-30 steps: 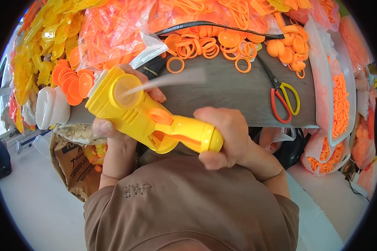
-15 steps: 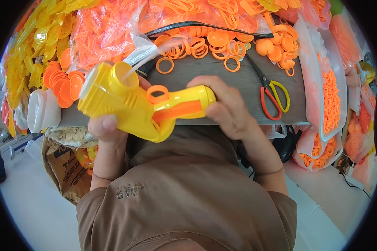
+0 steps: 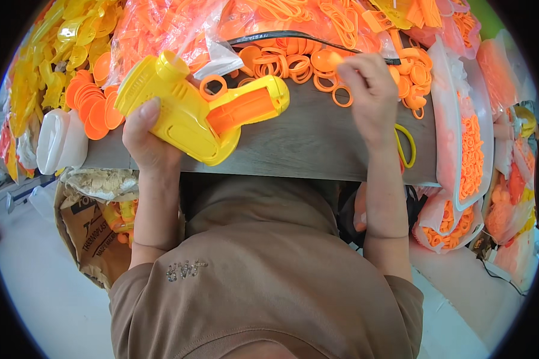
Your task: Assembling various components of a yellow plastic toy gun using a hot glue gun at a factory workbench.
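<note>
My left hand is closed round a yellow plastic toy gun, its thumb lying over the body. The gun is tilted, with a round yellow cap on top, an orange ring trigger and an open handle showing an orange inside. To the right, my right hand is raised over the far part of the table, fingers curled together at the orange parts. A blurred orange piece shows at its fingertips; whether the fingers hold it is hard to make out. Orange rings lie just below those fingertips.
Scissors with a yellow handle lie partly behind my right forearm. Stacked orange discs and a whitish container stand left on the dark table. Yellow parts, bagged orange parts and a clear bin surround the work.
My right hand has left the gun's handle and moved up and right to the orange parts. The gun in my left hand has turned, its handle opening now facing up more.
</note>
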A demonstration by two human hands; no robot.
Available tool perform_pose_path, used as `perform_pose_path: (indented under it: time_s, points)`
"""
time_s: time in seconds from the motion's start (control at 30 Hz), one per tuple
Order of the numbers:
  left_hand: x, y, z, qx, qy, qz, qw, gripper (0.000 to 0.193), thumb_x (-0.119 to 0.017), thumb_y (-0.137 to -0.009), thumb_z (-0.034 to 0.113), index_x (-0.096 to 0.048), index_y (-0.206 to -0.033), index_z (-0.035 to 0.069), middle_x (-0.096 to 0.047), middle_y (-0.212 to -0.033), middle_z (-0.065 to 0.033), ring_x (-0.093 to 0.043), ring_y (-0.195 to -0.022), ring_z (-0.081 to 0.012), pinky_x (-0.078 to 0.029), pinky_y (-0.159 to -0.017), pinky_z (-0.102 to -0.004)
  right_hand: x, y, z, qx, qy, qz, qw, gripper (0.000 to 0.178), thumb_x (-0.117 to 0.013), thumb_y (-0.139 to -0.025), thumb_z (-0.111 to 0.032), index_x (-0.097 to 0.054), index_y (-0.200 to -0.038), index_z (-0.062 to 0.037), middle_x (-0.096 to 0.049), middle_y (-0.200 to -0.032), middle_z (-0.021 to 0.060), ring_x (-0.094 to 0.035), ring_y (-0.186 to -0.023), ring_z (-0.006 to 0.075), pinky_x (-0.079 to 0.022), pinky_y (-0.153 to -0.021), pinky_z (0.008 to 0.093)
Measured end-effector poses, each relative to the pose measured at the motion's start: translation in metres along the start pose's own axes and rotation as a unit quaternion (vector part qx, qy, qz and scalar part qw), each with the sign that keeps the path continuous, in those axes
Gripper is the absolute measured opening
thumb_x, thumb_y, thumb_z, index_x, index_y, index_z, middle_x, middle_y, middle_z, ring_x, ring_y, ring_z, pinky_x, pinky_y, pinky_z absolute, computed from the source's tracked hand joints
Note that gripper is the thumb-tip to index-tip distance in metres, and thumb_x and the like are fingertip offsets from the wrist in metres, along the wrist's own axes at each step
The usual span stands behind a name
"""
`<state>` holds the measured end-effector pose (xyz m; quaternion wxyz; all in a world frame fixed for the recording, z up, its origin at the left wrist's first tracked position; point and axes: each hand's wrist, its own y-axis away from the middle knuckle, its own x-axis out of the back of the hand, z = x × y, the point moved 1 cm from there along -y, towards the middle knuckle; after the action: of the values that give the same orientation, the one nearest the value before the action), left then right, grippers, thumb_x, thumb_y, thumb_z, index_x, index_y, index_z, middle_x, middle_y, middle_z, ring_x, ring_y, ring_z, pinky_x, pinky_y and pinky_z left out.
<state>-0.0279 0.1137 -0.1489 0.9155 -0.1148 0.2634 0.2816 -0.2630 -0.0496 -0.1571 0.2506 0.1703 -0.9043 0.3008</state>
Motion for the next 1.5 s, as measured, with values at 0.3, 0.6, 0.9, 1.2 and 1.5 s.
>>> perform_pose_path:
  time_s: [0.3, 0.6, 0.9, 1.2, 1.5]
  points:
    - [-0.009, -0.001, -0.011, 0.027, 0.049, -0.058, 0.997, 0.058, -0.061, -0.071, 0.027, -0.052, -0.118, -0.006, -0.062, -0.103, -0.0213, -0.063, -0.093, -0.0297, -0.052, -0.083, -0.0386, 0.014, 0.031, -0.041, -0.215, -0.456, -0.198, 0.841, 0.022, -0.062, -0.086, -0.013, -0.055, -0.102, 0.0017, -0.060, -0.083, 0.0072, -0.056, -0.063, 0.0121, -0.047, -0.053, 0.0251]
    - [-0.005, 0.003, -0.011, 0.074, 0.010, -0.069, 0.995, 0.067, -0.061, -0.069, 0.036, -0.050, -0.120, -0.005, -0.059, -0.106, -0.0204, -0.060, -0.094, -0.0295, -0.050, -0.086, -0.0401, 0.000, 0.042, -0.044, -0.224, -0.475, -0.219, 0.822, 0.045, -0.059, -0.092, -0.024, -0.050, -0.123, 0.0068, -0.058, -0.086, 0.0068, -0.054, -0.059, 0.0097, -0.047, -0.050, 0.0229]
    - [-0.008, 0.007, -0.009, 0.104, -0.010, -0.096, 0.990, 0.070, -0.064, -0.065, 0.040, -0.051, -0.117, -0.004, -0.059, -0.102, -0.0191, -0.061, -0.089, -0.0294, -0.054, -0.077, -0.0394, 0.003, 0.056, -0.056, -0.223, -0.422, -0.248, 0.843, 0.049, -0.051, -0.095, -0.035, -0.053, -0.119, 0.0076, -0.058, -0.086, 0.0087, -0.062, -0.064, 0.0137, -0.051, -0.056, 0.0224]
    - [0.002, 0.034, -0.015, 0.179, 0.085, -0.121, 0.973, 0.081, -0.070, -0.055, 0.025, -0.041, -0.126, 0.001, -0.059, -0.101, -0.0204, -0.063, -0.087, -0.0346, -0.056, -0.074, -0.0425, 0.019, 0.074, -0.059, -0.169, -0.326, -0.340, 0.866, 0.040, -0.059, -0.090, -0.027, -0.058, -0.112, 0.0073, -0.058, -0.084, 0.0088, -0.064, -0.072, 0.0145, -0.051, -0.061, 0.0239]
    - [-0.010, 0.032, -0.018, 0.144, -0.032, -0.054, 0.988, 0.077, -0.066, -0.061, 0.038, -0.044, -0.124, 0.000, -0.058, -0.101, -0.0177, -0.062, -0.087, -0.0295, -0.055, -0.074, -0.0405, 0.018, 0.059, -0.050, -0.323, -0.368, -0.369, 0.790, 0.045, -0.052, -0.096, -0.030, -0.049, -0.127, 0.0021, -0.057, -0.098, 0.0058, -0.061, -0.073, 0.0108, -0.052, -0.063, 0.0241]
